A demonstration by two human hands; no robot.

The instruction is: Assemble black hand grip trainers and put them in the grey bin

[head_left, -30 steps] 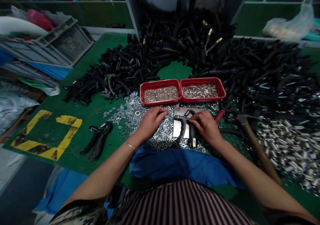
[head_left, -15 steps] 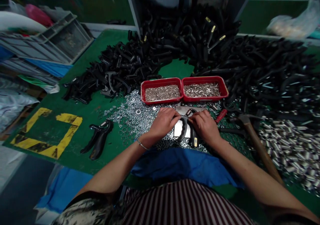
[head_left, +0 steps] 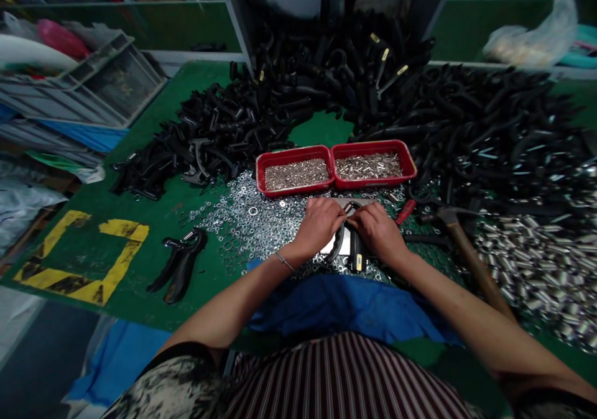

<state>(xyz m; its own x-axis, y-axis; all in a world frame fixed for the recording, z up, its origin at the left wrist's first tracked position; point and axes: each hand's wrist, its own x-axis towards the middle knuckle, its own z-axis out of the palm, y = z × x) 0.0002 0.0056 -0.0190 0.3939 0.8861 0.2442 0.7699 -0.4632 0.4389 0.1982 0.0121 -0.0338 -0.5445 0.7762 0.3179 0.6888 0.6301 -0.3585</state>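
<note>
one grey crate [head_left: 107,77] sits at the far left, and next to it, along the green worktop [head_left: 161,220], yellow-and-black tape [head_left: 122,262] marks out a rough square. just right of that lies a lone black tool [head_left: 183,273], two handles joined and a shiny cylinder at its head; it looks fully or nearly put together. behind it spreads a heap of black parts [head_left: 191,148], so plenty seems left to do.

further along, loose washers [head_left: 256,223] cover the surface up to two red trays, the left tray [head_left: 293,190] holding tiny metal bits and the right tray [head_left: 373,181] slim pins, both well stocked.

in front of the trays the left hand [head_left: 319,223] has its fingers drawn closed, pinching at the upper end of a second tool [head_left: 357,242], which lies on a metal plate [head_left: 346,244]. a cylinder already shows at its head; i judge the joint there is being worked on, not finished. the right hand [head_left: 377,226] is pinched closed on the same end; whether a pin sits between the fingertips, i can't tell. blue cloth [head_left: 336,307] lies along the near edge.

past the right hand come a red handle [head_left: 405,212], a hammer [head_left: 476,262] and scattered metal cylinders [head_left: 536,276], crowding that side, with more black parts [head_left: 489,108] behind.
</note>
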